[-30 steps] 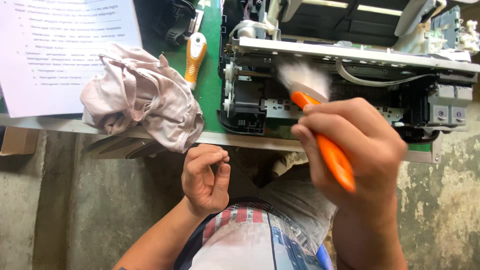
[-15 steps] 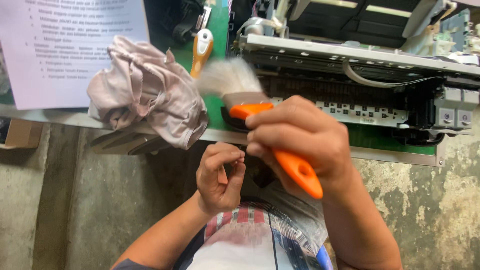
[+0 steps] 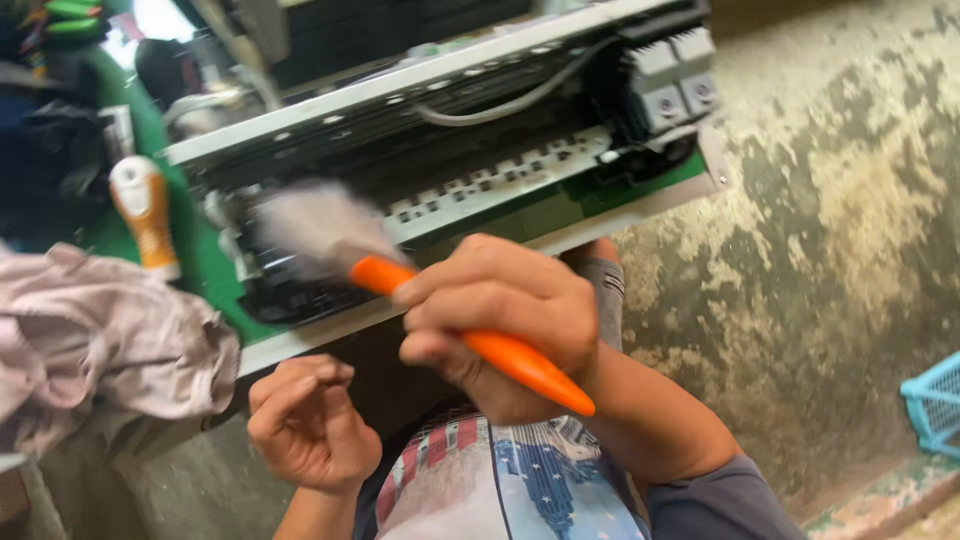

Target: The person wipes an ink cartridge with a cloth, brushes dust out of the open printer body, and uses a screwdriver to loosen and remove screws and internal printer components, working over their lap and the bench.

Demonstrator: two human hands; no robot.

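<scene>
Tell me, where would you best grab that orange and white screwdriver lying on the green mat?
Probably by the orange handle of the screwdriver, coming from above: it lies flat on the green mat, thick and rounded, with open space around it. The right hand is busy holding the brush; the left hand is free.

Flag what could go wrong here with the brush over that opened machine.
1. The right hand sweeps the orange-handled brush with its pale bristles blurred over the opened machine's black mechanism; they might snag the loose grey cable.
2. The machine sits at the green mat's edge, so a hard stroke could nudge it off.
3. The left hand is curled below the table edge, not steadying anything.
</scene>
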